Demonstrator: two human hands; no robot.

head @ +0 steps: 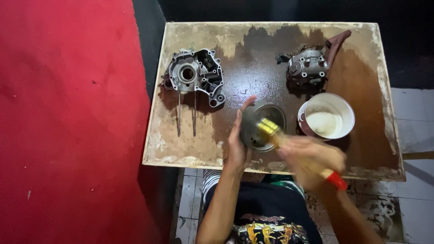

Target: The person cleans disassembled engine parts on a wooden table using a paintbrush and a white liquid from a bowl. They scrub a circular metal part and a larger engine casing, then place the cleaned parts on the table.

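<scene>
Nearest, at the near edge of the stained wooden table [199, 149], the left hand [238, 144] clasps a round metal cylinder [260, 129] while the blurred right hand [309, 160] grips a red-handled brush [289, 144] against its rim. Far left lies a grey engine case [195, 74], far right a smaller engine part [308, 67], and just right of the cylinder a white bowl [327, 117].

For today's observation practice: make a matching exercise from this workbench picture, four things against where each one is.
Things:
1. engine casing
2. cylinder head
3. white bowl
4. paintbrush

Places:
A. in the right hand
B. far right of the board
C. far left, with two long studs
D. near right, beside the metal cylinder that the left hand steadies

Pairs: 1-C, 2-B, 3-D, 4-A
</scene>
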